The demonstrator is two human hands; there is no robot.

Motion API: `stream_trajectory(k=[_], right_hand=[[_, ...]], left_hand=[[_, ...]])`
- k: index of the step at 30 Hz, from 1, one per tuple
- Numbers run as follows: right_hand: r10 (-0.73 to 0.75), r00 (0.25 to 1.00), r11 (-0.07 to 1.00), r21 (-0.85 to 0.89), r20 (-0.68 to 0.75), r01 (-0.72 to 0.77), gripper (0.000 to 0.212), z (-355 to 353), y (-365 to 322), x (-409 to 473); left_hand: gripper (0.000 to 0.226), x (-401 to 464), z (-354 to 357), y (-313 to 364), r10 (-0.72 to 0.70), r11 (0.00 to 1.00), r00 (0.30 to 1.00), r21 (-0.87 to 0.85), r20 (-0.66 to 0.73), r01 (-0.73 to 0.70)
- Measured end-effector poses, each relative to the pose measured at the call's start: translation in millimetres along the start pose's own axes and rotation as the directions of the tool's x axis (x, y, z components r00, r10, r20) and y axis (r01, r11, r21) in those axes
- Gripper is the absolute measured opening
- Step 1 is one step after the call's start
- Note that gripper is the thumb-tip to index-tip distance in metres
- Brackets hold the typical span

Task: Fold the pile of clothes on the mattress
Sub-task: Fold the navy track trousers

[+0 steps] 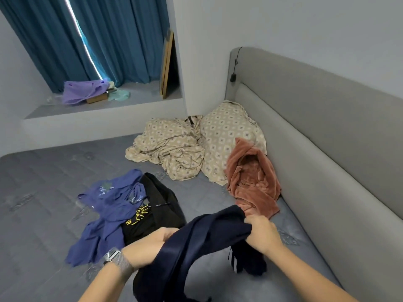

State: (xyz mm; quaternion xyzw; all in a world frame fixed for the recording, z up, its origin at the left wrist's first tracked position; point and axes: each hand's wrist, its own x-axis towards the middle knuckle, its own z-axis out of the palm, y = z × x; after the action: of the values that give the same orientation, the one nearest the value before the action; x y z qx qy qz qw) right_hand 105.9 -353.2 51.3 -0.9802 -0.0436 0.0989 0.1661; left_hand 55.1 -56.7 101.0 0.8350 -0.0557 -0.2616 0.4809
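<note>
Both hands (260,233) on navy garment (196,243)

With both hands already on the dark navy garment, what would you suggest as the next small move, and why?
Probably draw the hands apart to spread it flat. The left hand and right hand grip the navy garment bunched and twisted above the mattress, so it cannot be folded yet.

From my remote seat I see pale walls (283,22), a grey padded headboard (327,118) along the right, teal curtains (104,38) parted by a thin slit of daylight over a window ledge (135,99), and a wooden board (167,64) leaning in the alcove corner.
</note>
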Motion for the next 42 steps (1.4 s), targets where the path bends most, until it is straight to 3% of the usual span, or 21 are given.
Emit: stream_trajectory(k=[3, 6, 8, 10, 13, 17, 19, 22, 23, 24, 25, 26, 27, 28, 29, 31, 33, 35, 36, 38, 42], right_hand=[[-0.016, 1.000, 1.000, -0.002, -0.016, 0.016, 0.032, 40, 24, 3], [-0.070, 0.997, 0.997, 0.036, -0.026, 0.071, 0.033, 75, 32, 2], [-0.093, 0.996, 0.993, 0.069, -0.012, 0.093, 0.027, 93, 34, 1], [-0.082, 0.997, 0.994, 0.074, -0.002, 0.082, 0.007, 106, 32, -2], [-0.082, 0.997, 0.982, 0.170, 0.005, 0.080, 0.033, 125, 28, -5], [-0.121, 0.992, 0.958, 0.259, -0.019, 0.122, 0.039, 155, 31, -20], [-0.120, 0.991, 0.935, 0.328, -0.061, 0.134, 0.037, 167, 30, -33], [-0.007, 0.996, 0.868, 0.494, -0.086, 0.048, 0.022, 172, 25, -62], [0.041, 0.996, 0.819, 0.573, -0.081, 0.013, 0.019, 172, 22, -74], [0.081, 0.995, 0.758, 0.652, -0.064, -0.019, 0.018, 172, 18, -87], [0.105, 0.994, 0.682, 0.730, -0.043, -0.041, 0.018, 170, 14, -100], [0.121, 0.993, 0.606, 0.793, -0.011, -0.065, 0.017, 167, 9, -112], [0.120, 0.993, 0.525, 0.847, 0.020, -0.080, 0.014, 162, 4, -123], [0.117, 0.992, 0.448, 0.889, 0.051, -0.099, 0.020, 155, -1, -132], [0.114, 0.990, 0.372, 0.921, 0.077, -0.114, 0.031, 148, -5, -139], [0.097, 0.993, 0.264, 0.960, 0.074, -0.097, 0.046, 129, -14, -157], [0.072, 0.996, 0.194, 0.978, 0.061, -0.074, 0.058, 111, -19, -174], [0.013, 0.999, 0.114, 0.992, 0.051, -0.052, 0.067, 96, -19, -188], [-0.022, 0.999, 0.111, 0.993, 0.037, -0.034, 0.070, 90, -16, -194], [-0.080, 0.997, 0.208, 0.978, 0.015, 0.002, 0.077, 81, -9, -206], [-0.122, 0.991, 0.285, 0.955, -0.050, 0.083, 0.085, 71, 1, -220]], left_hand=[[0.027, 14, 14, -32, -0.019, 0.975, 0.989, 0.217, -0.146, 0.051], [0.022, 23, 42, -76, -0.031, 0.919, 0.929, 0.354, -0.369, 0.171], [0.012, 31, 58, -106, -0.017, 0.901, 0.888, 0.378, -0.460, 0.213], [0.007, 36, 73, -130, -0.037, 0.892, 0.839, 0.360, -0.544, 0.272], [0.004, 40, 92, -160, -0.039, 0.902, 0.760, 0.304, -0.649, 0.306], [0.014, 34, 118, -193, -0.084, 0.906, 0.683, 0.230, -0.725, 0.355], [0.029, 26, 142, -201, -0.088, 0.889, 0.607, 0.212, -0.790, 0.406], [0.038, 5, 192, -195, 0.138, 0.921, 0.462, 0.285, -0.876, 0.265], [0.040, -4, 213, -188, 0.220, 0.924, 0.484, 0.340, -0.847, 0.175], [0.045, -14, 232, -177, 0.246, 0.934, 0.570, 0.349, -0.784, 0.076], [0.059, -20, 251, -167, 0.198, 0.956, 0.713, 0.293, -0.673, 0.011], [0.082, -25, 266, -155, 0.107, 0.978, 0.857, 0.207, -0.504, 0.000], [0.111, -28, 279, -147, 0.022, 0.993, 0.944, 0.118, -0.329, 0.018], [0.133, -28, 289, -141, -0.020, 0.998, 0.977, 0.059, -0.212, 0.033], [0.143, -27, 298, -137, -0.023, 0.999, 0.981, 0.022, -0.194, 0.028], [0.132, -28, 309, -133, -0.031, 0.998, 0.926, -0.060, -0.377, 0.009], [0.078, -31, 311, -130, -0.078, 0.987, 0.813, -0.161, -0.577, -0.020], [0.018, -37, 305, -124, -0.117, 0.975, 0.743, -0.217, -0.659, -0.040], [0.020, -39, 300, -122, -0.108, 0.975, 0.714, -0.213, -0.692, -0.059], [0.031, -48, 289, -116, -0.121, 0.971, 0.675, -0.226, -0.728, -0.071], [0.037, -63, 284, -96, -0.140, 0.979, 0.674, -0.205, -0.725, -0.017]])
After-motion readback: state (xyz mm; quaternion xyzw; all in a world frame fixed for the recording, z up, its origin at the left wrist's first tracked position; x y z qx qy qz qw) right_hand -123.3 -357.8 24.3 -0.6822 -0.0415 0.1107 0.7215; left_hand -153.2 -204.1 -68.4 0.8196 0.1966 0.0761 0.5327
